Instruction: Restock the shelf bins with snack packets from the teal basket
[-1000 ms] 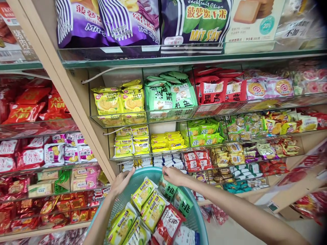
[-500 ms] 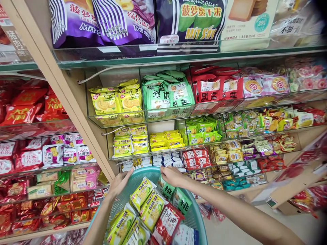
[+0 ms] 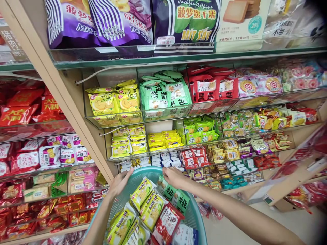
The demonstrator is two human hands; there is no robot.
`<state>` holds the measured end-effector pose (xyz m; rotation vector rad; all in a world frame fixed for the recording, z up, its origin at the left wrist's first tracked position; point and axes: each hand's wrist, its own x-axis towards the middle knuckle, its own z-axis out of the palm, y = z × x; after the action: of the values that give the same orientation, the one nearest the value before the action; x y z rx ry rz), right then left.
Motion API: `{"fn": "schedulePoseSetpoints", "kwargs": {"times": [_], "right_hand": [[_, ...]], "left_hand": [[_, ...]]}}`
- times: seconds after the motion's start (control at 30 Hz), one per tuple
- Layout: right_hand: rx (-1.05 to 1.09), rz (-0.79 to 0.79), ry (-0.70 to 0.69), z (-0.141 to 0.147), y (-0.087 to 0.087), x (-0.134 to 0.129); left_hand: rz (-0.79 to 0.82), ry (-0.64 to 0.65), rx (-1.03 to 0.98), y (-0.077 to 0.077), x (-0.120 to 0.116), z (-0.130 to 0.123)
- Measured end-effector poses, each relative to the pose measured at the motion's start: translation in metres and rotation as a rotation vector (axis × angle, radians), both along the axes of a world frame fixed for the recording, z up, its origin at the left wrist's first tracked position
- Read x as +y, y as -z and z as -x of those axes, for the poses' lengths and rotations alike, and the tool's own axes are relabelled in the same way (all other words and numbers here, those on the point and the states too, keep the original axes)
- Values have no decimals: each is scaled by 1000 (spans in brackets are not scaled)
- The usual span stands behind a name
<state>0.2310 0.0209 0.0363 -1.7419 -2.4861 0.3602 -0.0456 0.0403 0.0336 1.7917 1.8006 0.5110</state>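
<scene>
A teal plastic basket (image 3: 201,217) is at the bottom centre, holding several yellow lemon packets (image 3: 152,209), a red packet (image 3: 167,221), a white and blue packet (image 3: 184,234) and green packets (image 3: 181,201). My left hand (image 3: 121,180) grips the basket's left rim, fingers closed round it. At the upper right of the rim, my right hand (image 3: 174,177) is closed with its fingertips at the top of a green packet that hangs inside the basket.
Shelf bins ahead hold yellow lemon biscuits (image 3: 102,103), green packets (image 3: 165,92) and red packets (image 3: 213,88). Large snack bags (image 3: 186,23) stand on a glass shelf (image 3: 178,61) above. A wooden upright (image 3: 58,92) divides the shelving; red packets lie left.
The shelves have shifted slightly left in view. My right hand has moved a little right, and the green packets inside the basket have turned and show more of their fronts.
</scene>
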Motion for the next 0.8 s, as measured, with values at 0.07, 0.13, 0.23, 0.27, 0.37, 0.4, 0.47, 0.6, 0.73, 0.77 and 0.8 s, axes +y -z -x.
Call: {"fn": "schedulePoseSetpoints", "kwargs": {"times": [0.07,0.13,0.23,0.27,0.37,0.4,0.47,0.6,0.73,0.77,0.8], "right_hand": [[-11,-13,4,1,1,-2],[-18,-27,-2,2,2,-3],[-22,-55,-25,6,6,-6],[-26,-68,-30,7,8,-6],[-25,-98,-27,9,11,-8],[-6,-105,-17,9,11,-8],[96,-130,15,3,9,-9],[550,-265,189,-23,11,-27],[1041,-268,504,-47,52,-85],[1152,-170,613,-48,68,-104],[1240,-80,739,-47,84,-123]], "left_hand": [[0,-2,2,1,0,0],[2,-3,2,1,0,0],[0,1,-9,-1,-1,-1],[-1,1,-13,-1,-2,-1],[0,-2,-16,-4,-4,-2],[3,-7,-11,-5,-4,-3],[8,-17,4,-6,-5,-3],[17,-26,26,-4,-7,1],[9,-47,17,2,-8,8],[7,-54,16,3,-9,9],[6,-61,16,4,-9,10]]}}
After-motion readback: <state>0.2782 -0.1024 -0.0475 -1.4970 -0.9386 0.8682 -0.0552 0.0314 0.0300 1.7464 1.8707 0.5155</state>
